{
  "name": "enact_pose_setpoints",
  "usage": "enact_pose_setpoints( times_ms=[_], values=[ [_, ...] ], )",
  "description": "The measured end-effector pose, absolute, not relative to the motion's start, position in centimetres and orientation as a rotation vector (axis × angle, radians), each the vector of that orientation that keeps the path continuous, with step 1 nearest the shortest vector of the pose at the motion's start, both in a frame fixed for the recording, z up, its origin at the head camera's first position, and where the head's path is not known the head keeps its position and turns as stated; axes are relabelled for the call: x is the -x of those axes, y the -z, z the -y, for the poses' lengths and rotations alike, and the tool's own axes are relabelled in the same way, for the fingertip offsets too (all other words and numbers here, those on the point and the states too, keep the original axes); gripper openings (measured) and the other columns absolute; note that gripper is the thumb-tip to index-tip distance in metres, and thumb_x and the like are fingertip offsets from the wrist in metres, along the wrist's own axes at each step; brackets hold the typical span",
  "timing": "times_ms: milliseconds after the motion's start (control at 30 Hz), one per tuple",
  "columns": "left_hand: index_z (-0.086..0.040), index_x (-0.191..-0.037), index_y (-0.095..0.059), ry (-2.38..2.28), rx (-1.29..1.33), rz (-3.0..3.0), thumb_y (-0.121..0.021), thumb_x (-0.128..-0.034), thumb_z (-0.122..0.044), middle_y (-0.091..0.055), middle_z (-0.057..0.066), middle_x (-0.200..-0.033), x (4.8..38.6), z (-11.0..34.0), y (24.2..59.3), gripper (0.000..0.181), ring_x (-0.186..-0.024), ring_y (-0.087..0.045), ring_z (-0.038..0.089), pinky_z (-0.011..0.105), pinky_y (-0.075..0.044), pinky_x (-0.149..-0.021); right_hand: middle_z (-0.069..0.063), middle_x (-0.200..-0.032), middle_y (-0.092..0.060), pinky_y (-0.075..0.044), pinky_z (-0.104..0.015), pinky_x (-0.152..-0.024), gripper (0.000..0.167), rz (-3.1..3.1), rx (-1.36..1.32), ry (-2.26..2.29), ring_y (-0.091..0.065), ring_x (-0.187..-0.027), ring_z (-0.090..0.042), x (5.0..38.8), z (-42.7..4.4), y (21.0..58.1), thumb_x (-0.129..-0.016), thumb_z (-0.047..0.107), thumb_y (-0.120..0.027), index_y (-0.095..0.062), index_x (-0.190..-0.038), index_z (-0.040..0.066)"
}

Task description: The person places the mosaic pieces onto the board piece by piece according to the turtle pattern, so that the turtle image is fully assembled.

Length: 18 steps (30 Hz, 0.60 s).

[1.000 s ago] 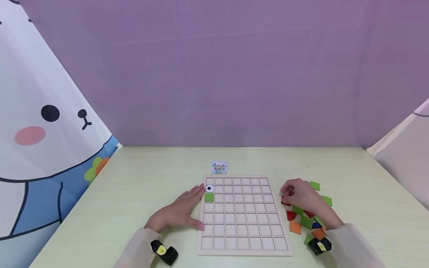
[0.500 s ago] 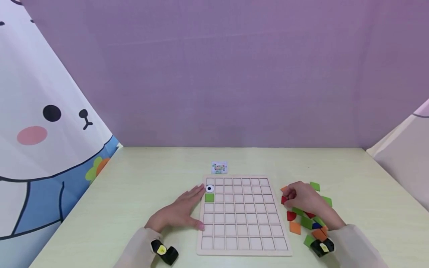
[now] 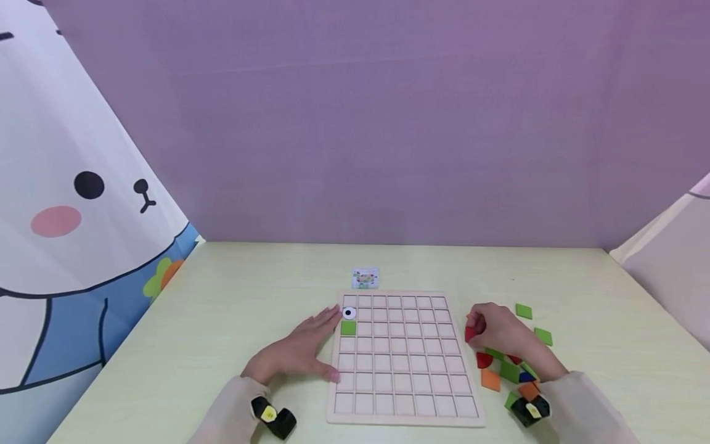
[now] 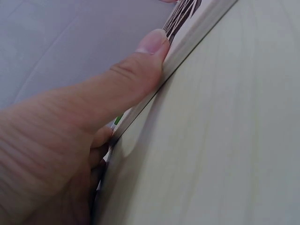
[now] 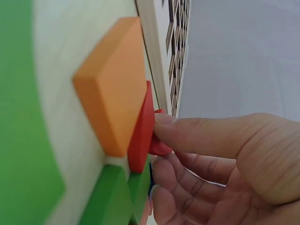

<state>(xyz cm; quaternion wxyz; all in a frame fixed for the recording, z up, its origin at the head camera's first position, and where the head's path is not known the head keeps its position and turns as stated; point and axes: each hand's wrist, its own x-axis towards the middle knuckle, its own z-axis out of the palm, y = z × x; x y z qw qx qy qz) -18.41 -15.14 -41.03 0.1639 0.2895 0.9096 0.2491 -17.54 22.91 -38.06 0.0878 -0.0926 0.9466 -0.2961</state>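
A pale wooden grid board (image 3: 407, 419) lies in the middle of the table. A round white tile with a black-and-blue dot (image 3: 348, 313) and a green square tile (image 3: 348, 328) sit in its leftmost column. My left hand (image 3: 299, 350) rests with spread fingers against the board's left edge; its thumb (image 4: 140, 63) touches the rim in the left wrist view. At the board's right, my right hand (image 3: 501, 333) pinches a red tile (image 5: 161, 147) between thumb and fingertips, partly hidden by them. Another red tile (image 5: 143, 131) and an orange tile (image 5: 115, 84) lie close to the fingers.
Several loose green, red, orange and blue tiles lie around and below my right hand, among them an orange tile (image 3: 490, 380) and a green tile (image 3: 524, 311). A small printed card (image 3: 365, 278) lies behind the board. A purple cloth (image 3: 399, 123) hangs at the back.
My right hand has shifted slightly at the red tile, and the orange tile by its fingertips, exposed half a second ago, is now mostly hidden. The left hand stays at the board's edge.
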Motion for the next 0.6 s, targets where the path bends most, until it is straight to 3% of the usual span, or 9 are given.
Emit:
enact_pose_setpoints(
  times_ms=[600],
  values=[
    [-0.009,-0.153,-0.012,-0.727,-0.807,-2.586,-0.076,-0.0698,-0.056,-0.003,0.005,-0.161,18.36,15.12,40.95,0.115,-0.149,-0.002,0.028,0.052,-0.005,-0.119,-0.002,-0.071,-0.055,-0.041,-0.024,-0.055,0.015,-2.848,0.255,0.909,-0.047,-0.066,-0.016,17.54,-22.58,37.63,-0.076,0.000,-0.072,-0.059,-0.079,0.006]
  ],
)
